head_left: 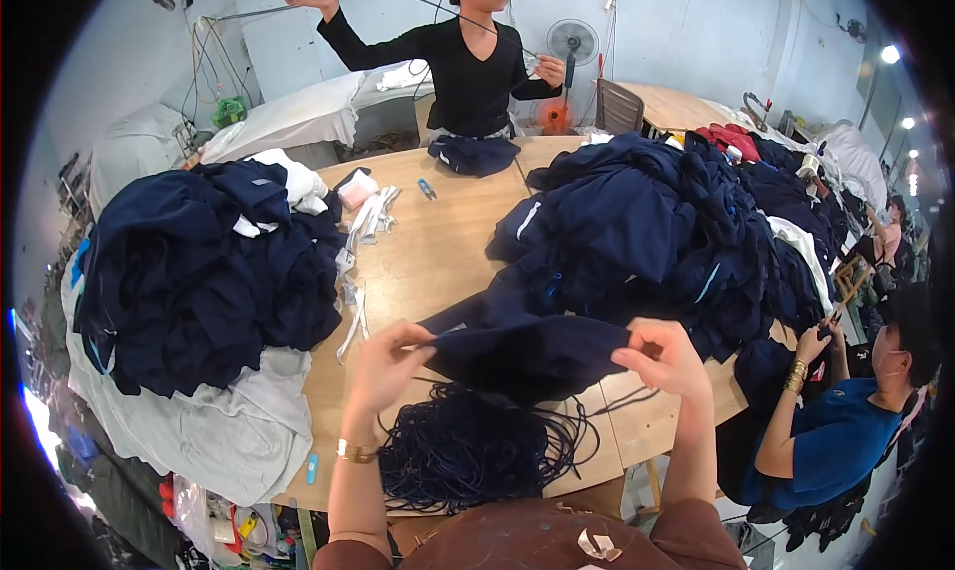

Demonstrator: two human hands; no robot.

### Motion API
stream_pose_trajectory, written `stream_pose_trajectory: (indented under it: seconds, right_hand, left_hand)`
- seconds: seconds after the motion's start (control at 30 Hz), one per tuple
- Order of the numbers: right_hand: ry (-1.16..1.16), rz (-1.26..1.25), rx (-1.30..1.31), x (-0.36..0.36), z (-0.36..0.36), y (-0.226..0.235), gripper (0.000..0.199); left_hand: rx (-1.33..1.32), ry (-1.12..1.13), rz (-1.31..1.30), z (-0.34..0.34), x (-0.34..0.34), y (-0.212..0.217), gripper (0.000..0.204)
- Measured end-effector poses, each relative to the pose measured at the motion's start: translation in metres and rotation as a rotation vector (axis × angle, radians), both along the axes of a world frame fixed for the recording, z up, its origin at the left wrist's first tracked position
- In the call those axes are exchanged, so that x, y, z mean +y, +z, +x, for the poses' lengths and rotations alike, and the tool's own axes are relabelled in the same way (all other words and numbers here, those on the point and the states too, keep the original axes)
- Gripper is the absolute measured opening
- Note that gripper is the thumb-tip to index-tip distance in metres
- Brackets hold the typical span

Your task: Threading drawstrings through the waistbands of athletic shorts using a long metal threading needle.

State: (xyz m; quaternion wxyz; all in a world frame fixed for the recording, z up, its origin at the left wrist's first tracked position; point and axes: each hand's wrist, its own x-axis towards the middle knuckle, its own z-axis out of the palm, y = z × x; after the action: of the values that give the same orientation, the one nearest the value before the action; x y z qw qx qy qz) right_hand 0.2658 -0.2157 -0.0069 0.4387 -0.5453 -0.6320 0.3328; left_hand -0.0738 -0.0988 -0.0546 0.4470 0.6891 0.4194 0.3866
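Observation:
A dark navy garment piece (527, 356) is stretched between my two hands above the table's near edge. My left hand (393, 361) pinches its left end, and my right hand (662, 356) pinches the right end. Below the cloth lies a tangled heap of dark navy cord (453, 451), its loops spreading to the right under my right wrist. The garment's far part reaches back toward the big navy pile, and where it ends I cannot tell.
Navy garments (199, 272) are heaped at left on a white cloth (249, 431); a bigger pile (637, 202) fills the right. White strips (370, 217) and blue thread snips (427, 189) lie mid-table. Across stands a person (473, 63) holding cord; another person (836, 421) works at right.

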Motion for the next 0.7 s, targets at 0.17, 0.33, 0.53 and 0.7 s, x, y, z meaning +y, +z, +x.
stream_pose_trajectory:
  seconds: [0.17, 0.33, 0.53, 0.7]
  right_hand:
    - [0.033, -0.184, 0.241, -0.020, -0.008, -0.038, 0.028]
    - [0.113, -0.234, 0.113, -0.012, -0.040, -0.079, 0.027]
    - [0.436, -0.278, 0.091, -0.016, -0.021, -0.059, 0.011]
    - [0.400, -0.277, 0.085, -0.016, -0.017, -0.061, 0.011]
  left_hand:
    - [-0.211, -0.156, -0.048, -0.021, 0.013, -0.004, 0.019]
    - [0.114, -0.327, 0.263, 0.051, -0.034, -0.010, 0.060]
    - [0.541, -0.579, 0.255, 0.047, -0.038, -0.009, 0.050]
    - [0.567, -0.625, 0.289, 0.039, -0.049, -0.006, 0.047]
